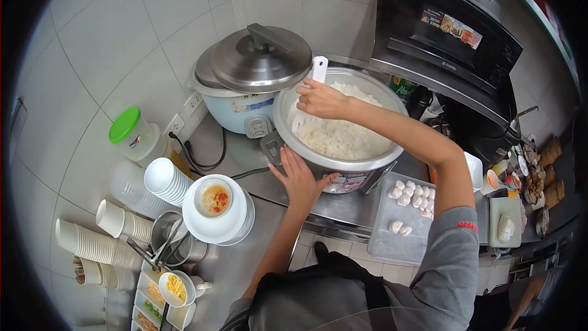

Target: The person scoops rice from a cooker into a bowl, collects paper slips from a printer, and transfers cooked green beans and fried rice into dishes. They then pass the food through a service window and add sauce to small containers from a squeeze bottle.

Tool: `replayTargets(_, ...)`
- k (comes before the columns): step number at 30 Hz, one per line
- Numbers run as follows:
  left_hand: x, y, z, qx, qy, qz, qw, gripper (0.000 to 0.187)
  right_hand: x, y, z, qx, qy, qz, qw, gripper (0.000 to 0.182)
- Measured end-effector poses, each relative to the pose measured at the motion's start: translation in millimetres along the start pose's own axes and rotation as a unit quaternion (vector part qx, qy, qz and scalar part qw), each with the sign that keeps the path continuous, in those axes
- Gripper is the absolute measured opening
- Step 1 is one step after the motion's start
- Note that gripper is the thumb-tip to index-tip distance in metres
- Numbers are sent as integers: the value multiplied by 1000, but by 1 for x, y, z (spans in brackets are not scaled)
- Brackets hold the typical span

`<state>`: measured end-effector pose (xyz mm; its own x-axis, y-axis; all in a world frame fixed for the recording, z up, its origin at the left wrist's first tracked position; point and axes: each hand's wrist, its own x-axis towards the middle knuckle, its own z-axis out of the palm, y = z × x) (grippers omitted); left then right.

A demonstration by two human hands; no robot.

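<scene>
My right hand (321,99) is closed around a white rice paddle (319,70), its handle pointing up and its blade down at the left side of the cooked rice (346,135). The rice lies in a wide rice cooker (392,158) with a metal rim. Against the cooker's near left side rests my left hand (299,178), fingers and thumb spread, close to a dark side handle (271,147). Behind stands a light blue rice cooker (236,115), with a steel lid (262,61) on top.
Stacked white bowls (166,181), paper cups (86,242) and a plate stack (236,233) with a used bowl stand at left. A tray (383,248) with white balls is at right. A black oven (453,30) sits beyond. Another person's arm (527,300) shows lower right.
</scene>
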<state>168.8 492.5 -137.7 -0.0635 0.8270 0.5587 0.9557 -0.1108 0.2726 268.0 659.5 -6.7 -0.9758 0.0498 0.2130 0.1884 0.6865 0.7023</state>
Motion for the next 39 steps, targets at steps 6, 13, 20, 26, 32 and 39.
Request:
replayTargets(6,0,-3,3,19,21,5,1000,121,-34,10,-40,80,-85,8,993,9)
replayTargets(13,0,-3,-1,-3,23,14,1000,120,-43,78,36,-227,-199,158,940,15)
replayTargets(20,1,-3,0,19,13,9,1000,120,-63,80,102,-214,-238,173,931,17)
replayTargets(26,1,-4,3,13,10,8,1000,120,-67,60,76,-166,-221,191,942,14)
replayTargets(32,0,-4,5,23,7,8,1000,120,-74,24,24,-93,-155,191,965,12)
replayTargets(39,1,-4,3,2,-3,6,1000,120,-67,27,-35,21,-205,102,973,10)
